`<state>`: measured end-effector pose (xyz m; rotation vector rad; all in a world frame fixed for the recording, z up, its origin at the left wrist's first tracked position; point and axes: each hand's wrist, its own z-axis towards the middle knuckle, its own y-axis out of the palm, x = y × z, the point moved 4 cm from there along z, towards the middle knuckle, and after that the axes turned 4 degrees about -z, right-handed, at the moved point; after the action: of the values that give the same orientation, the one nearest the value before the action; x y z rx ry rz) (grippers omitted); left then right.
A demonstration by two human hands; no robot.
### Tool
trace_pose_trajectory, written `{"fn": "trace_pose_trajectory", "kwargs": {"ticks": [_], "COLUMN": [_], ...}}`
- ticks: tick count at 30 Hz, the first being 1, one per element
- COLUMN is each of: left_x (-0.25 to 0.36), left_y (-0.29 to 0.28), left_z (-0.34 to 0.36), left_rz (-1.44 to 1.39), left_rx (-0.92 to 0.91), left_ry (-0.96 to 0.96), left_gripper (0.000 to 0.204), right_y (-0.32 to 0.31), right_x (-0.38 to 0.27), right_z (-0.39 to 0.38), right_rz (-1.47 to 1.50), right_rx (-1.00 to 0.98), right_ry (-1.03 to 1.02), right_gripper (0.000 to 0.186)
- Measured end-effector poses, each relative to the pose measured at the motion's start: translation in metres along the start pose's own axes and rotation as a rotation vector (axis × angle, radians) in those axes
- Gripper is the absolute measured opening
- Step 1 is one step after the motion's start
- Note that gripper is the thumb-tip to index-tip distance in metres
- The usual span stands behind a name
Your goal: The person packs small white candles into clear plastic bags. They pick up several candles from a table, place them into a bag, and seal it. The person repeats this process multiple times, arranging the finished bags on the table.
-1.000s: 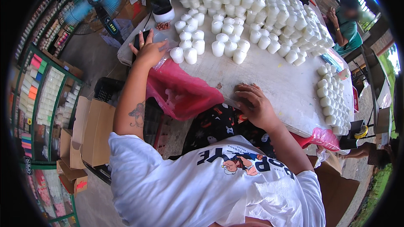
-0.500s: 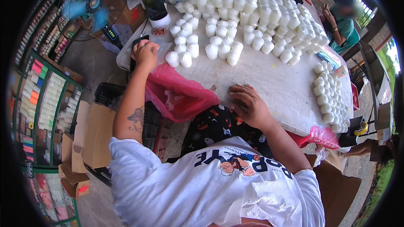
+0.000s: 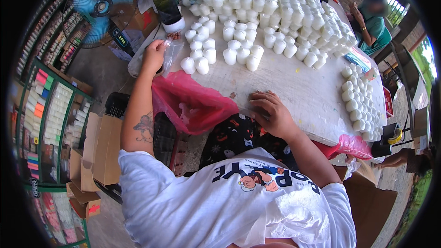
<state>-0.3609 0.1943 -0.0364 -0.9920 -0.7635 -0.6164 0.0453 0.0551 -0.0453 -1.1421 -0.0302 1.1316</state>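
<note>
My left hand point(image 3: 156, 54) pinches the edge of a clear plastic bag point(image 3: 172, 53) at the table's left side. The bag hangs over the tabletop just right of my fingers. My right hand point(image 3: 272, 110) rests on the near table edge with its fingers stretched out, holding nothing. White votive candles point(image 3: 196, 54) stand in small clusters beyond my hands. A pink plastic bag point(image 3: 195, 105) gapes at the near edge, between my left forearm and right hand, with some pale plastic inside.
Wrapped packs of white candles point(image 3: 275, 4) are heaped across the far table. More candles point(image 3: 356, 101) stand at the right edge. A blue fan point(image 3: 101, 7) and stocked shelves point(image 3: 46, 105) are on the left. Another person point(image 3: 374, 23) sits at the far right.
My left hand has lifted from a dark phone-like object and now grips the clear bag, which is pulled left over that spot. My right hand stays put.
</note>
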Motion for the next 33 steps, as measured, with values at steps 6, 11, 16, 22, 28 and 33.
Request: {"fn": "trace_pose_trajectory", "kwargs": {"ticks": [6,11,16,22,28,33], "left_x": [0.065,0.154,0.252,0.251,0.229,0.263], "left_y": [-0.010,-0.020,0.032,0.149,0.235,0.196], "left_z": [0.001,-0.026,-0.125,-0.168,-0.168,-0.243], "left_rz": [0.314,0.303,-0.316,-0.671,-0.246,-0.140], "left_rx": [0.109,0.225,-0.278,-0.735,-0.437,-0.569], "left_ry": [0.290,0.535,0.503,0.304,0.607,1.166], "left_gripper": [0.018,0.015,0.008,0.012,0.055,0.076], "right_y": [-0.004,-0.004,-0.055,-0.084,-0.074,-0.074], "right_x": [-0.003,0.006,-0.010,-0.020,0.035,0.041], "right_z": [0.002,-0.003,-0.025,-0.074,-0.124,-0.128], "right_rz": [0.032,0.208,0.228,0.849,1.008,1.110], "right_rx": [-0.002,-0.004,0.291,-0.009,0.293,0.436], "right_ry": [-0.035,0.138,0.150,0.685,1.080,1.107], "right_gripper": [0.029,0.045,0.098,0.063,0.026,0.023]}}
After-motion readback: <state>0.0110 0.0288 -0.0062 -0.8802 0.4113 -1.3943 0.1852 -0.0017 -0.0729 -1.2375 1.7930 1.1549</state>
